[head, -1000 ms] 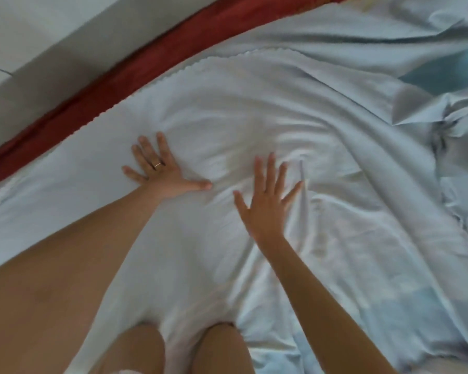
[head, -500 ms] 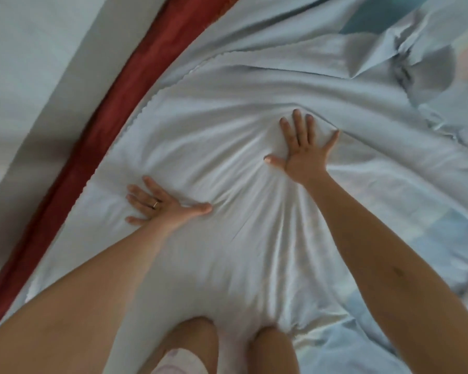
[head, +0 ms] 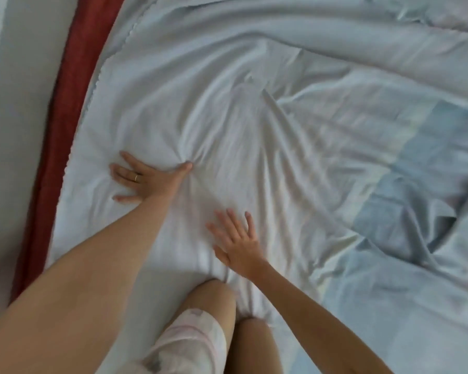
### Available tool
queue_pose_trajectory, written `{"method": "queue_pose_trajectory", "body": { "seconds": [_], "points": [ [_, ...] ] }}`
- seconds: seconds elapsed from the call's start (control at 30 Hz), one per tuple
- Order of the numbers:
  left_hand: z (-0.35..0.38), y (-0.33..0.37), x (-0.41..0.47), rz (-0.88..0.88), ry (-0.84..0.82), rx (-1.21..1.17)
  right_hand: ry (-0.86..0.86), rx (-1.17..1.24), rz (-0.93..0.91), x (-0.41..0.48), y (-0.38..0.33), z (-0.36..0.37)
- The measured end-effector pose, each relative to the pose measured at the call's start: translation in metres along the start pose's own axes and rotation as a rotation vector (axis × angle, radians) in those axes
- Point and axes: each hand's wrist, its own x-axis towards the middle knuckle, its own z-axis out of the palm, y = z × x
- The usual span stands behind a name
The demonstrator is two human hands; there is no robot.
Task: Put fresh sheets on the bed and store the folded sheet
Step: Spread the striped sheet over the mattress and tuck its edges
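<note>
Sheet (head: 227, 136) flat, lengthwise along red border (head: 65, 130)

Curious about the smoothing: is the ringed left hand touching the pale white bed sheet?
Touching. The head view shows the left hand spread flat on the pale white bed sheet, with creases fanning out from under it.

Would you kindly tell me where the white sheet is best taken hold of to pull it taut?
Probably its scalloped hem beside the red mattress edge, coming from the left. That is a free edge fingers can pinch, while the middle of the white sheet lies flat under the left hand and right hand.
</note>
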Motion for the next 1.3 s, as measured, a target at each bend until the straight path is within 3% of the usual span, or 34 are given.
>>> {"method": "queue_pose_trajectory", "body": {
  "seconds": [0.1,0.2,0.27,0.37,0.43,0.5,0.57,0.63,0.7,0.83,0.9,1.0,1.1,1.2,1.3],
  "points": [
    [0.025,-0.002,-0.019,0.064,0.12,-0.116,-0.236,-0.184,-0.095,-0.134,0.053,0.017],
    [0.064,0.012,-0.059,0.269,0.15,-0.089,-0.297,-0.228,0.064,-0.165,0.151,-0.003],
    [0.1,0.013,-0.099,0.541,0.065,0.049,-0.199,-0.243,0.396,-0.15,0.222,-0.03],
    [0.145,0.0,-0.157,0.9,-0.137,0.335,-0.089,-0.12,1.106,-0.123,0.294,-0.073],
    [0.168,-0.006,-0.186,1.081,-0.235,0.534,-0.054,0.023,1.284,-0.118,0.314,-0.094],
    [0.188,-0.001,-0.21,1.192,-0.294,0.644,0.081,0.078,1.23,-0.133,0.312,-0.102],
    [0.2,0.01,-0.218,1.166,-0.285,0.7,0.137,0.091,1.046,-0.153,0.288,-0.092],
    [0.201,0.022,-0.216,1.083,-0.292,0.725,-0.016,0.075,0.778,-0.173,0.255,-0.073],
    [0.209,0.047,-0.223,1.083,-0.307,0.732,-0.222,-0.067,0.718,-0.209,0.26,-0.064],
    [0.217,0.102,-0.227,1.1,-0.208,0.764,-0.299,0.011,1.208,-0.251,0.344,-0.079],
    [0.227,0.125,-0.228,1.115,-0.161,0.747,-0.198,0.065,1.357,-0.242,0.37,-0.091],
    [0.231,0.145,-0.233,1.123,-0.142,0.726,0.081,0.071,1.47,-0.212,0.373,-0.098],
    [0.234,0.159,-0.239,1.154,-0.099,0.553,0.39,0.385,1.597,-0.206,0.381,-0.106],
    [0.231,0.185,-0.24,1.248,0.115,0.24,0.35,0.458,1.609,-0.214,0.394,-0.105],
    [0.231,0.209,-0.238,1.498,0.173,0.213,0.379,0.48,1.596,-0.214,0.395,-0.093]
  ]
}}
